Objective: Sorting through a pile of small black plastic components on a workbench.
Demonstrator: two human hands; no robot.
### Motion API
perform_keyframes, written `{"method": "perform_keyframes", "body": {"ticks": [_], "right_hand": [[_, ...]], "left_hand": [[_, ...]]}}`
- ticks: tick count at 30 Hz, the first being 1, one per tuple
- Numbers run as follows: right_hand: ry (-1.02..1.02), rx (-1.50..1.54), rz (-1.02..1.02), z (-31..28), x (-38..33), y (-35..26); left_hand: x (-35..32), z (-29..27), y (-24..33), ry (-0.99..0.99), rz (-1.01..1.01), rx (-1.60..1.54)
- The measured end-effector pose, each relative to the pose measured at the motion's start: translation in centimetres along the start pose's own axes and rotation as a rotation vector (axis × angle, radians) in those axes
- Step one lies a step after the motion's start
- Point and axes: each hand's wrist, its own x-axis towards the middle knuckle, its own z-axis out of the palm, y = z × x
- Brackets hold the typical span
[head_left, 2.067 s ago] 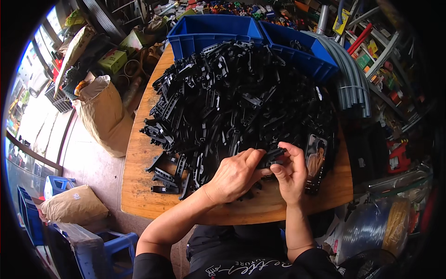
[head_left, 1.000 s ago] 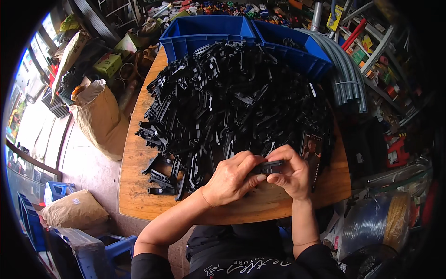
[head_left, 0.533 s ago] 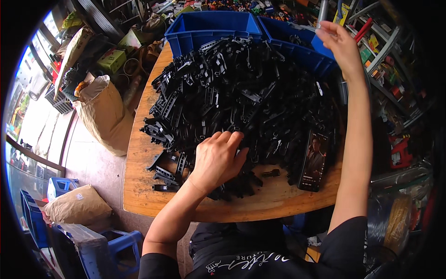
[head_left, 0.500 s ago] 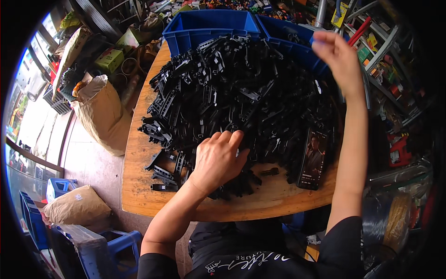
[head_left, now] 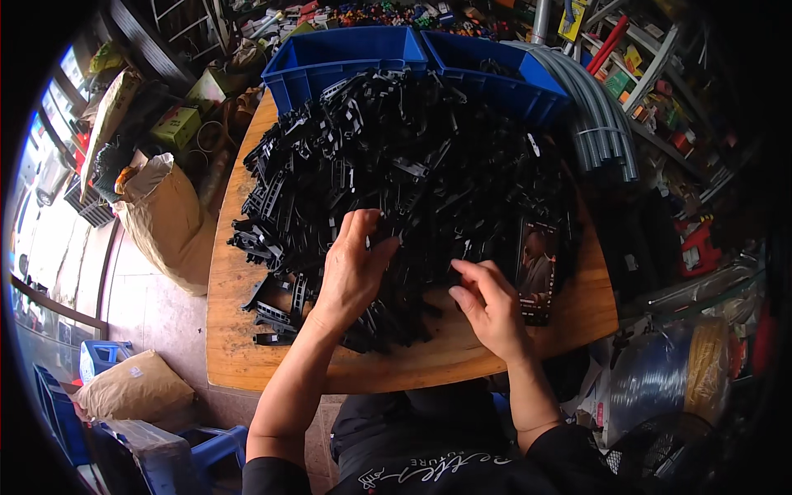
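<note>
Wood makes up the round-cornered table [head_left: 247, 363], its bare rim showing along the near and left edges, while most of the top lies under a deep heap of black plastic parts [head_left: 412, 181]. The left hand [head_left: 351, 268] rests flat on the near side of that heap, fingers spread wide and holding nothing. The right hand [head_left: 491, 305] sits just to its right at the near edge of the heap, fingers loosely curled and touching the parts; whether it grips one cannot be told. A dark phone [head_left: 538, 271] lies just right of that hand, against the heap. At the far edge stand two blue bins [head_left: 330, 58], side by side. A bundle of grey curved pipes [head_left: 598, 124] lies to the far right. On the floor to the left stands a brown sack [head_left: 165, 223], and nearer, a blue plastic stool [head_left: 99, 359] and a tan paper bag [head_left: 124, 392]. Cluttered shelves [head_left: 652, 66] fill the far right of the room.
</note>
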Motion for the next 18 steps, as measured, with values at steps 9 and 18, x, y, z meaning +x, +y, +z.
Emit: {"method": "perform_keyframes", "body": {"ticks": [9,18], "right_hand": [[0.142,0.404,-0.041,0.4,0.6,-0.4],[0.153,0.216,-0.076,0.8,0.8,-0.5]], "left_hand": [[-1.0,0.4,2.3,-0.513,-0.450,-0.744],[-2.0,1.7,1.4,-0.396,0.045,-0.278]]}}
